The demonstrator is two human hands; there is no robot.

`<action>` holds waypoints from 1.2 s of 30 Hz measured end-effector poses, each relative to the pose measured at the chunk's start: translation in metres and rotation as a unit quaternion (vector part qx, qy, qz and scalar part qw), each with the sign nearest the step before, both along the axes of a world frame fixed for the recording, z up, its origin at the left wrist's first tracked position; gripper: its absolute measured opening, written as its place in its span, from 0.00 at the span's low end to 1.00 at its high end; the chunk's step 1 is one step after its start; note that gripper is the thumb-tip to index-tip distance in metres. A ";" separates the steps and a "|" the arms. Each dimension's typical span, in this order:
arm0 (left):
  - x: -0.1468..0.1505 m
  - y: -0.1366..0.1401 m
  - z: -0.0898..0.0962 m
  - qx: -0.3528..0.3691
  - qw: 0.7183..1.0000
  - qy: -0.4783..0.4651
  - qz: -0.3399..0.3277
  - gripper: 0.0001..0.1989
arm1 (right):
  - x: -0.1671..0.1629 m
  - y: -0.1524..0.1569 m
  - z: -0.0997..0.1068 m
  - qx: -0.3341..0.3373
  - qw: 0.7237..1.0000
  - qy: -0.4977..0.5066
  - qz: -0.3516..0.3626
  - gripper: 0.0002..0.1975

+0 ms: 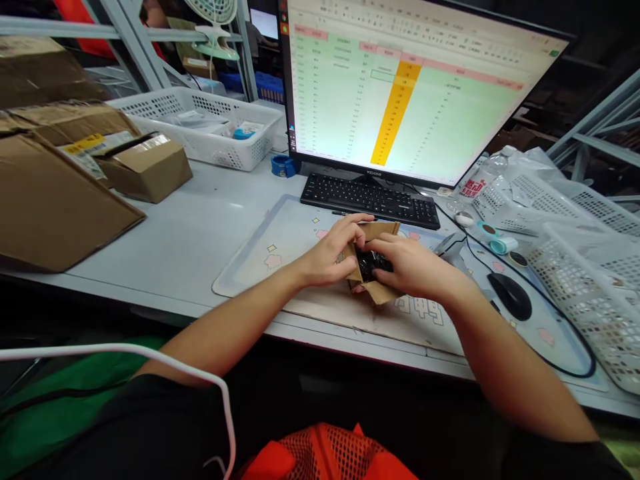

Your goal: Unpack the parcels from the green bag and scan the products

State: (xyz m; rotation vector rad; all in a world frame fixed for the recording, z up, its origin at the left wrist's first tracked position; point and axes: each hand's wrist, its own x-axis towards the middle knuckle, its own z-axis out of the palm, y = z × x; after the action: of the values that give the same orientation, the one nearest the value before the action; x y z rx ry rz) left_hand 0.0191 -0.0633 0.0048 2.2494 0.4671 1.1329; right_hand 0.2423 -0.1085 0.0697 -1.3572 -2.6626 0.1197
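Observation:
A small open cardboard box sits on the desk mat in front of the keyboard, its flaps folded outward. Inside lies something black and glossy, which looks wrapped in plastic; its kind is not clear. My left hand grips the box's left side, with the thumb low and the fingers over the upper edge. From the right, my right hand reaches into the opening, its thumb and fingers closed on the black item. My right hand hides part of the contents.
A black keyboard and a monitor stand behind the box. To the right are a mouse with its cable and white baskets. Cardboard boxes, a white basket and a blue tape roll are on the left.

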 end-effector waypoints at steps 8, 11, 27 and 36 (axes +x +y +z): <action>-0.007 0.017 -0.012 -0.178 0.983 -0.012 -0.050 0.37 | -0.038 0.033 0.007 -0.094 0.970 -0.217 -0.049 0.08; -0.009 0.021 -0.019 -0.213 0.971 0.075 -0.075 0.70 | -0.047 0.036 0.009 -0.130 0.965 -0.226 -0.037 0.12; -0.008 0.029 -0.016 -0.024 0.999 -0.018 -0.034 0.68 | -0.010 0.011 0.013 0.011 0.988 0.152 0.013 0.14; -0.039 0.051 -0.008 0.049 0.997 -0.030 0.048 0.48 | 0.018 0.003 0.018 0.153 0.909 0.378 -0.088 0.15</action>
State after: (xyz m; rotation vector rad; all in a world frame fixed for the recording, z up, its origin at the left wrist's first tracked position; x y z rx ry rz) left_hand -0.0196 -0.0127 -0.0033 2.2893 0.5109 1.2955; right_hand 0.2605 -0.1052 0.0875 -1.1301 -1.8196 0.1573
